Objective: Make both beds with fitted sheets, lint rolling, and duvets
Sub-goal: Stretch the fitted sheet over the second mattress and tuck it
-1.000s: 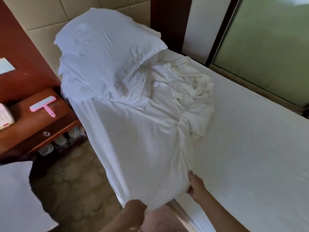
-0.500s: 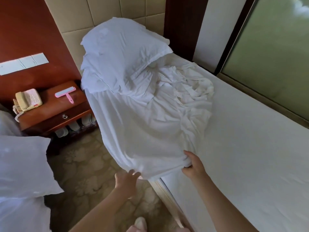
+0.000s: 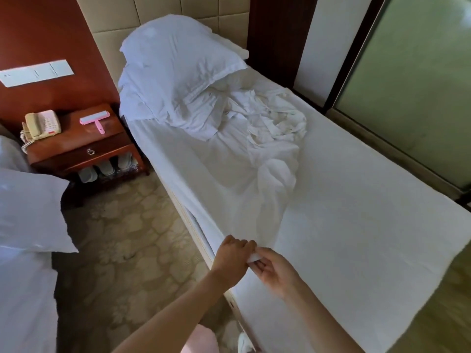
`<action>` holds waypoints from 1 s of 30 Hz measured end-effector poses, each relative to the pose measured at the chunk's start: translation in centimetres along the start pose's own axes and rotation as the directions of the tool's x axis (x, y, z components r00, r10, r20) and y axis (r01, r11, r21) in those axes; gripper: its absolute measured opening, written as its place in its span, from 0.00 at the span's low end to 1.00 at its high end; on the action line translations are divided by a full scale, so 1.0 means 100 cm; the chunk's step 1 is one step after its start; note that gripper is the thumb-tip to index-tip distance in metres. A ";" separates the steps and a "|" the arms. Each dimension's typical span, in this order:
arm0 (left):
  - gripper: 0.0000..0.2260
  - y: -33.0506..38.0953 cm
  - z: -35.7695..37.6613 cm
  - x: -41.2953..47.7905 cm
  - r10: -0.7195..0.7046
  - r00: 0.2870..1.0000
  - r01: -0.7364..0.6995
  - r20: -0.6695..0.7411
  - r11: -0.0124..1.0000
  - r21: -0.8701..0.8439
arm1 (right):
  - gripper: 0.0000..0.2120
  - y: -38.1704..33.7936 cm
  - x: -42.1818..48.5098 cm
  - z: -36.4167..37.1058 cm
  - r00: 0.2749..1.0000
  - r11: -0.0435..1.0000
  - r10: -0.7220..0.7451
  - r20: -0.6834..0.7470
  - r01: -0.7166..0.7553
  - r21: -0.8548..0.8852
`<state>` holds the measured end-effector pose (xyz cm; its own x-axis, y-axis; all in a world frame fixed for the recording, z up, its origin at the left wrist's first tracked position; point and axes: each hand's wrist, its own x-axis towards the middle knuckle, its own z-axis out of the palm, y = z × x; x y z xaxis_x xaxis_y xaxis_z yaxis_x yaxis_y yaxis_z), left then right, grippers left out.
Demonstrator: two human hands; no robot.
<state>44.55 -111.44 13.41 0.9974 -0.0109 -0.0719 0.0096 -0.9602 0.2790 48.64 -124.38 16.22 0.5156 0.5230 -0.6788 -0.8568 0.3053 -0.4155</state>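
One view only, from the head. Both hands meet at the near edge of the mattress [image 3: 356,225]. The left hand [image 3: 233,253] has its fingers curled over the hem of the sheet [image 3: 224,179]. The right hand [image 3: 276,270] pinches a small white fold of the same hem between thumb and fingers, so each grip is closed on cloth.

The sheet lies spread down the near side of the bed, from under the pillow [image 3: 175,64] to the hands, with a crumpled bunch near the middle (part of the sheet or a second piece, I cannot tell). It looks thin, light and limp. It should slide easily over the mattress and bunch wherever it is not pulled taut, so the hem or a corner is the place to hold, with the hands set apart for tension.

The lint roller [image 3: 94,121] rests on the worktop [image 3: 76,146] beside a phone [image 3: 42,123].

Hidden or cut off:
- the sheet's far corners, under the pillow
- any elastic in the hem
- the foot of the bed
- most of the second bed [image 3: 25,289] at left
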 end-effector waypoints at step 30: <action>0.16 -0.034 0.030 -0.103 -0.180 0.980 0.141 -0.086 0.930 -0.340 | 0.07 -0.062 0.070 0.003 0.930 0.986 -0.052 -0.364 -0.009 -0.164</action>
<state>34.02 -108.86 10.28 0.9818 0.1861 -0.0384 0.1740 -0.7997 0.5747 57.54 -122.39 14.23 0.5274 0.1806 -0.8302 -0.8483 0.1657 -0.5028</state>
